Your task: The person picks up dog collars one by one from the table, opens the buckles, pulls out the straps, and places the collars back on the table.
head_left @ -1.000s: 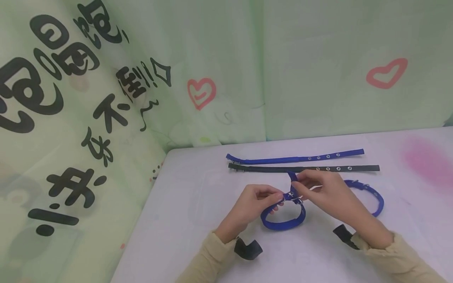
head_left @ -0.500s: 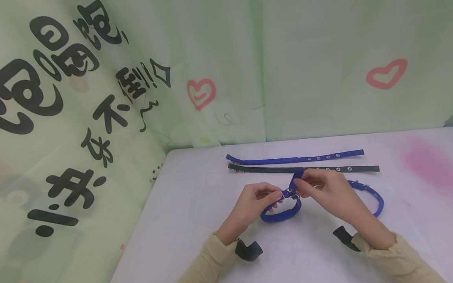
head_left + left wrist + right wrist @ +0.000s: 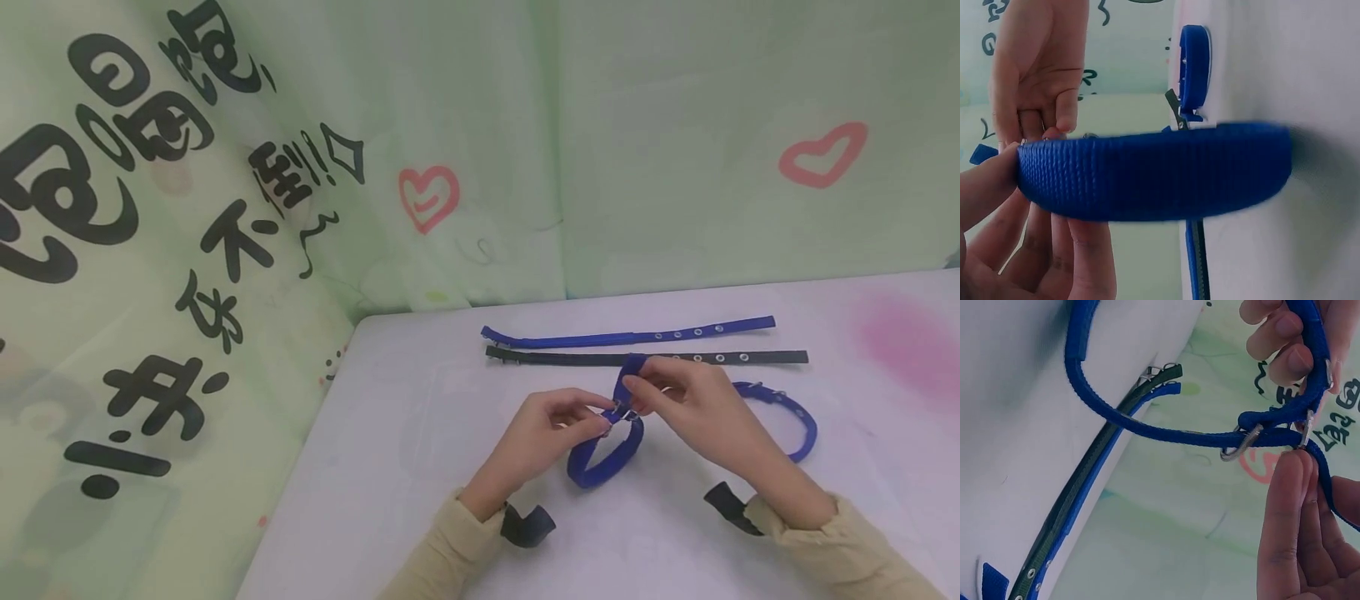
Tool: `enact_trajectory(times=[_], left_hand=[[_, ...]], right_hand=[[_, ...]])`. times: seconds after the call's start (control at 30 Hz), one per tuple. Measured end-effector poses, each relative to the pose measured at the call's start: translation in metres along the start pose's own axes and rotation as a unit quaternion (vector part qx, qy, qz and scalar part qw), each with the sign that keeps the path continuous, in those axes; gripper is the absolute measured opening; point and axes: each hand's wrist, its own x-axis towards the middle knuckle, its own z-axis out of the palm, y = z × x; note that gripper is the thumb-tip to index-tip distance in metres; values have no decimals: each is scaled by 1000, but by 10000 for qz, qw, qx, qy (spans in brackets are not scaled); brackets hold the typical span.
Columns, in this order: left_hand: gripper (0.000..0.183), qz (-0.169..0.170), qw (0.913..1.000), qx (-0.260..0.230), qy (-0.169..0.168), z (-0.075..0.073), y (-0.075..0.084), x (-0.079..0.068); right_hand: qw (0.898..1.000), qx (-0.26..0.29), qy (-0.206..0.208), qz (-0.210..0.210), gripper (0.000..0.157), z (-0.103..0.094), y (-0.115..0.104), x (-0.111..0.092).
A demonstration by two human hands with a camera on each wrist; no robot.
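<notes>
A blue pet collar (image 3: 600, 473), bent into a loop, is held up over the table between both hands. My left hand (image 3: 551, 429) pinches the padded band beside the buckle, its index fingertip right at the metal. With thumb and fingers, my right hand (image 3: 690, 408) pinches the strap's free end, which rises above the buckle. In the right wrist view, the strap passes through the silver buckle (image 3: 1305, 431), and a metal D-ring (image 3: 1235, 450) hangs close by. The ribbed outer face of the collar (image 3: 1160, 175) fills the middle of the left wrist view.
Behind the hands, a straight blue collar (image 3: 570, 341) and a straight black collar (image 3: 555, 359) with eyelets lie side by side. Another blue collar (image 3: 806, 433), looped, rests on the white table (image 3: 375, 467) by the right forearm. A green curtain (image 3: 645, 225) hangs behind.
My left fingers have shifted slightly right, the index finger now reaching to the buckle. The loop has tilted and swung right. My right hand has turned the strap end, showing its broad face.
</notes>
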Motion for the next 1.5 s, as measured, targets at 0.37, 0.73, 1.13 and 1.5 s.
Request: enact_trajectory(times=[0.37,0.73,1.13,1.5], left_hand=[[24,-36,9994,-111,-334,-1,2,1],[20,-137,9996,-198,167,3,0,1],[10,134,9953,215,938,11,3,-2],[8,112,9963,404,750,11,2,-2]], right_hand=[[9994,129,91,-296,15,2,-1,-2],[9990,186,33,-399,10,7,-2,-1],[9979,159,32,-635,6,12,-8,-5],[9973,665,-162,-257,13,13,-6,-3]])
